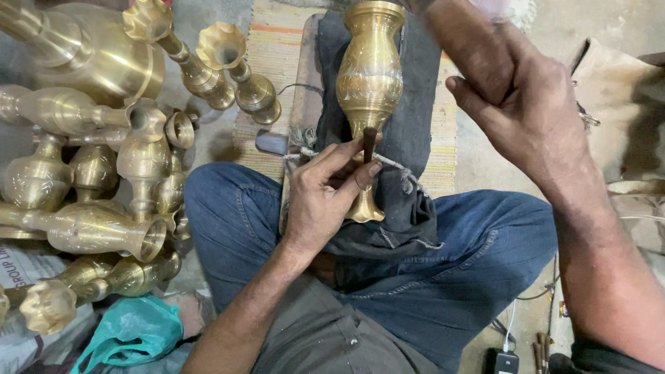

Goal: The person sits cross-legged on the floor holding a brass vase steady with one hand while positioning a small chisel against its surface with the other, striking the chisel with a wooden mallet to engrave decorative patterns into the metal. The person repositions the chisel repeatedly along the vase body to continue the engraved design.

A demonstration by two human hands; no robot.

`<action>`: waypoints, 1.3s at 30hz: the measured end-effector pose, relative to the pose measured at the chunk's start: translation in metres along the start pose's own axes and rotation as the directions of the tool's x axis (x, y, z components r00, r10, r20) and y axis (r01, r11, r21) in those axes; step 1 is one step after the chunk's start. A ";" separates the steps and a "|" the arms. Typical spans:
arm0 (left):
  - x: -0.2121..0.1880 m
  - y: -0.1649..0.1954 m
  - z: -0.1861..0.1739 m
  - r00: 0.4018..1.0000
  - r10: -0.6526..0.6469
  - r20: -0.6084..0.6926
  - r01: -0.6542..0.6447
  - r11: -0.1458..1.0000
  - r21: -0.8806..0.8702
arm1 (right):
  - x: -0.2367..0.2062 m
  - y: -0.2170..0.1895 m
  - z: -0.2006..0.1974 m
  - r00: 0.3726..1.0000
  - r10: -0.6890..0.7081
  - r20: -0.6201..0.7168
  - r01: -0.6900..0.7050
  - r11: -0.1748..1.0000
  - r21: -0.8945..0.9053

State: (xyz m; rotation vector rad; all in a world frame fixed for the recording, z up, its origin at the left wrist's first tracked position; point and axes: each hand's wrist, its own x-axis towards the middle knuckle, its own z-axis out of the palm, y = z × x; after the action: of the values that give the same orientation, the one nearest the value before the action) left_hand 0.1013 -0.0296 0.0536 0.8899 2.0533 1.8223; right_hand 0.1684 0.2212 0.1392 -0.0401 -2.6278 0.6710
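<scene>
The engraved, waisted brass vase (pixel 369 83) lies on a dark cloth (pixel 405 201) across the seated person's lap, foot towards the body. The left hand (pixel 325 197) is closed around a thin dark chisel-like tool (pixel 370 142) set against the vase's narrow stem. The right hand (pixel 516 90) is raised, blurred; whether it grips anything cannot be told. Chasing seems underway; the next stroke needs the tool steady. Piled brass vases (pixel 104 173) lie on the floor at the left edge.

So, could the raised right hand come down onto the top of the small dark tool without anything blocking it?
Probably yes. The right hand hovers up and to the right of the dark tool, whose upper end sticks out above the left hand, against the brass vase. Nothing lies between them.
</scene>
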 end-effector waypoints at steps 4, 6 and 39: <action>0.001 0.001 -0.001 0.998 0.062 -0.021 -0.060 0.994 0.086 | 0.000 0.001 0.002 0.965 -0.083 0.248 0.162 0.934 -0.317; 0.000 0.003 0.000 0.996 0.084 -0.033 -0.081 0.994 0.079 | 0.002 0.000 0.000 0.951 -0.184 0.249 0.274 0.875 -0.400; -0.009 0.005 0.002 0.994 0.086 -0.068 -0.081 0.994 0.076 | 0.005 -0.023 0.000 0.980 0.014 0.200 0.027 0.979 -0.201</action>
State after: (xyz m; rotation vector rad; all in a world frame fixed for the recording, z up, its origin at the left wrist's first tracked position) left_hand 0.1107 -0.0333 0.0559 0.9566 2.1696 1.8579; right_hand 0.1660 0.2014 0.1519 -0.0255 -2.8807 0.4210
